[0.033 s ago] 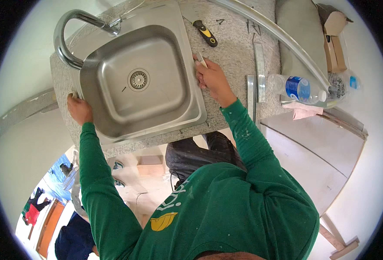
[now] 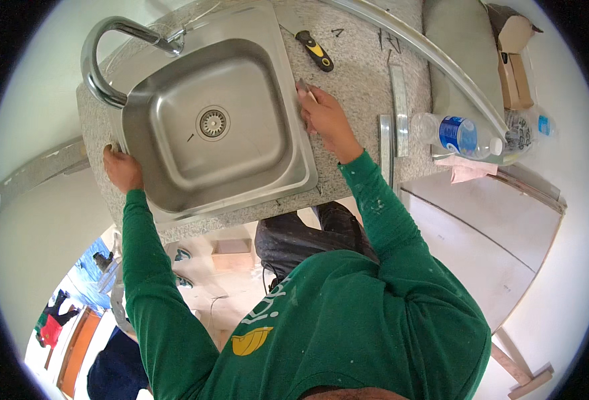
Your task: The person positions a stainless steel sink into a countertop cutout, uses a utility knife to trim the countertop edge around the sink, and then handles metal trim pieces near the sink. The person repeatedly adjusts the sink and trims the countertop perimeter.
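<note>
A person in a green long-sleeved top leans over a speckled granite countertop (image 2: 354, 73), both arms stretched to a square stainless-steel sink (image 2: 174, 87) that sits in the counter's cutout, its round drain (image 2: 212, 123) near the middle of the basin. A tall curved chrome faucet (image 2: 101, 50) arches up from the sink's far left corner. The left hand (image 2: 122, 168) grips the sink's left rim, fingers curled over the edge and clamped on it. The right hand (image 2: 326, 119) rests against the sink's right rim, its fingers drawn together around a small pale object too small to make out. Two narrow metal strips (image 2: 399, 107) lie on the counter just right of that hand, and beyond them a clear plastic water bottle (image 2: 458, 135) with a blue label lies on its side, near the counter's right edge. A utility knife (image 2: 316, 52) with a black and yellow handle lies on the counter past the sink's far right corner, apart from both hands.
</note>
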Available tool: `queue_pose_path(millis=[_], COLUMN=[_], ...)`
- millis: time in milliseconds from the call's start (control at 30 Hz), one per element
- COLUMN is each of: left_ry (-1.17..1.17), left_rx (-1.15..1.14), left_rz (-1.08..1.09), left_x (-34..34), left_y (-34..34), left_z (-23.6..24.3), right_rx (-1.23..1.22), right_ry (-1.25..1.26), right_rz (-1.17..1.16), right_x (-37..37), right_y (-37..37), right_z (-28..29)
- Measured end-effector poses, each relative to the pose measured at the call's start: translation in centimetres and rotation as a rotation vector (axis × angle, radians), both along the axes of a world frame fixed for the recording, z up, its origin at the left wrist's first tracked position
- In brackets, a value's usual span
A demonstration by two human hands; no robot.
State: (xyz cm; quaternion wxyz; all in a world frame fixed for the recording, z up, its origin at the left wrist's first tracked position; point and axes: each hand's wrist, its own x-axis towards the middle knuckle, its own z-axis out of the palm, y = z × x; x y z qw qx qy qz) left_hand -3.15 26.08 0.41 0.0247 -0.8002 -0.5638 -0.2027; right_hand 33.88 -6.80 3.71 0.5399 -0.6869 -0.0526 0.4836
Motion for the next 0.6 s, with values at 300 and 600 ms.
queue_pose_path(millis=[300,600], left_ry=[0.031,0.025], left_rx=[0.032,0.013], left_rz=[0.018,0.033], left_x=[0.3,0.6], left_y=[0.3,0.2], left_z=[-0.5,-0.3], right_rx=[-0.065,-0.09], right_ry=[-1.041,-1.091], right_rz=[0.14,-0.046], right_x=[2.1,3.2], right_y=[3.1,5.4], right_z=[-1.0,-1.4])
